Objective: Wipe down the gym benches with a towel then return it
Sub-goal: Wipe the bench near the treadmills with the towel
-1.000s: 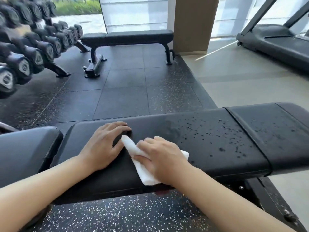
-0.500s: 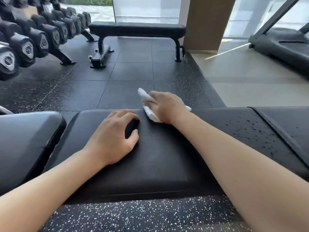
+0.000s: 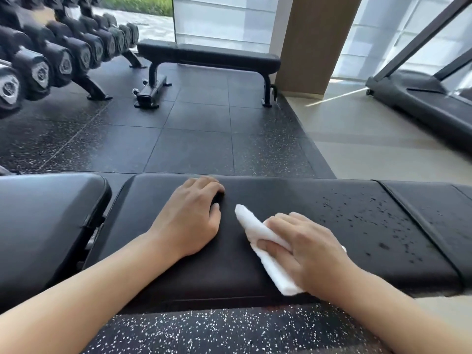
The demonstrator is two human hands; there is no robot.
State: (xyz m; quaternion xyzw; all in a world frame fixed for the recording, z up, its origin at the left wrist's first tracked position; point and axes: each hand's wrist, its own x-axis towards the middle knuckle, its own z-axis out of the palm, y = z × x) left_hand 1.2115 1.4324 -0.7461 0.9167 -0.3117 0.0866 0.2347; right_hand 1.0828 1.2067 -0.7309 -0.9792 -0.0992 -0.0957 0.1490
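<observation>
A black padded gym bench (image 3: pixel 383 221) runs across the lower half of the head view, with water droplets on its right part. My right hand (image 3: pixel 306 249) grips a folded white towel (image 3: pixel 258 236) and presses it on the pad near the front edge. My left hand (image 3: pixel 194 218) rests on the pad to the left of the towel, fingers curled loosely with nothing in them. A second black bench (image 3: pixel 209 56) stands farther back by the window.
A dumbbell rack (image 3: pixel 51 57) fills the upper left. Another black pad (image 3: pixel 46 221) lies at the left, separated by a gap. A treadmill (image 3: pixel 421 103) stands at the upper right and a tan pillar (image 3: pixel 311 42) beside the far bench. Speckled rubber floor (image 3: pixel 194 139) lies between.
My right hand has drawn the towel back from the pad's far edge toward the near edge and slightly right. The left hand has stayed in place on the pad.
</observation>
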